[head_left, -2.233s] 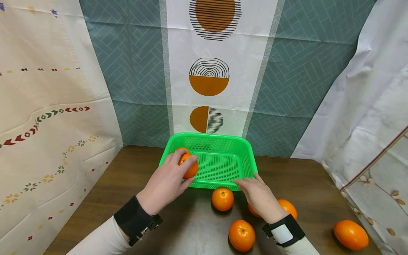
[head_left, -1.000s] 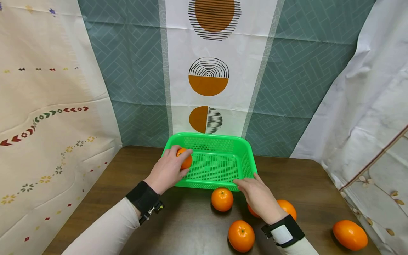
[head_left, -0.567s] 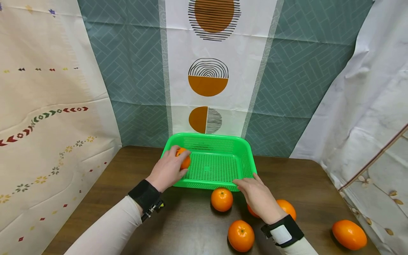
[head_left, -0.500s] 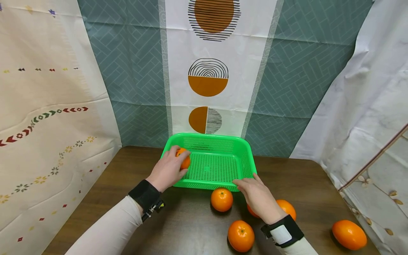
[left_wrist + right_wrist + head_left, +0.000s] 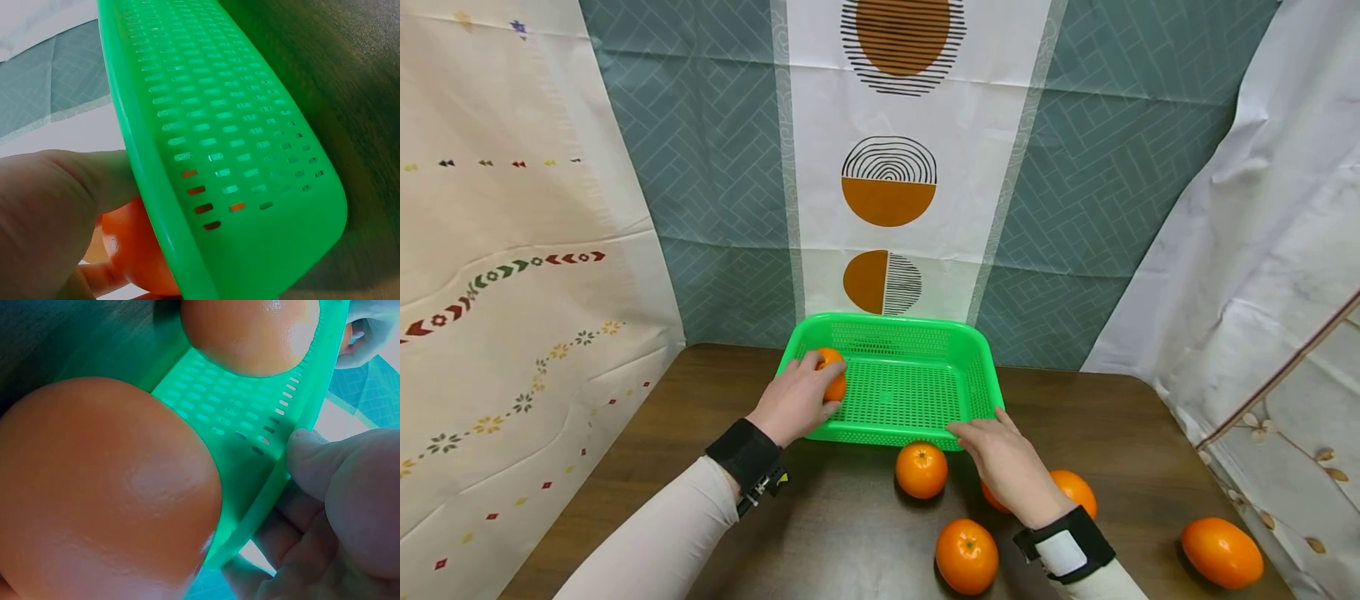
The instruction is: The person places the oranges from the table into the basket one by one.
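Observation:
In the head view my left hand (image 5: pixel 792 402) reaches over the near left corner of a green plastic basket (image 5: pixel 917 392), its fingers around an orange (image 5: pixel 837 389) inside. Orange peel also shows above the fingers; whether it is a second orange I cannot tell. The left wrist view shows the thumb (image 5: pixel 103 178) by the rim and the orange (image 5: pixel 134 247) just inside the wall. My right hand (image 5: pixel 1011 462) pinches the near right rim, thumb (image 5: pixel 312 462) outside and fingers inside. Under and beside that hand lie two oranges, one (image 5: pixel 1073 493) partly covered.
One orange (image 5: pixel 922 469) sits close to the basket's front wall, another (image 5: pixel 967 556) nearer me. An oblong-looking orange (image 5: pixel 1222 552) lies by the right edge of the brown wooden table (image 5: pixel 715 387). Patterned cloths (image 5: pixel 722 167) hang behind and at both sides.
Over the last two seconds my left hand has moved the orange leftward within the basket. Just now its fingers have slid slightly down, baring more peel. My right hand keeps its place on the rim.

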A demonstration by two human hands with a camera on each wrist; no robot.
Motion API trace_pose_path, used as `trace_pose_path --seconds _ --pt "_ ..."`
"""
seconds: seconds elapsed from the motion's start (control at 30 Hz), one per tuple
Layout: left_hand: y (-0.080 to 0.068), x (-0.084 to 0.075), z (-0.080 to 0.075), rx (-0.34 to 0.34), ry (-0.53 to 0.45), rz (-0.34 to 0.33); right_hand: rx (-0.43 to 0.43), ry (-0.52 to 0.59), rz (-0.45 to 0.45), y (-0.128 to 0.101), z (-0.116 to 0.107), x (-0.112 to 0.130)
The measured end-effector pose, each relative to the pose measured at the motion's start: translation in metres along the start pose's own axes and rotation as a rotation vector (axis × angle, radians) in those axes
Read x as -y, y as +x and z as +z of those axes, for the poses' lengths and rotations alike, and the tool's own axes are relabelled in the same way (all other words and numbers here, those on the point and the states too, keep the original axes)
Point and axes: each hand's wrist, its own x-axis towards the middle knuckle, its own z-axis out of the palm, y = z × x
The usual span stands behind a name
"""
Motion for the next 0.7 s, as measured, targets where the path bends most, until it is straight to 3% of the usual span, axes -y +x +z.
trace_pose_path --seconds 0.3,0.7 --pt "0.001 0.0013 -0.0039 0.03 0.071 0.006 0.012 0.001 0.006 0.0 -0.0002 0.0012" --pt "0.008 0.005 -0.0047 0.148 0.043 -0.053 0.012 -0.009 0.008 -0.0005 0.0013 0.0002"
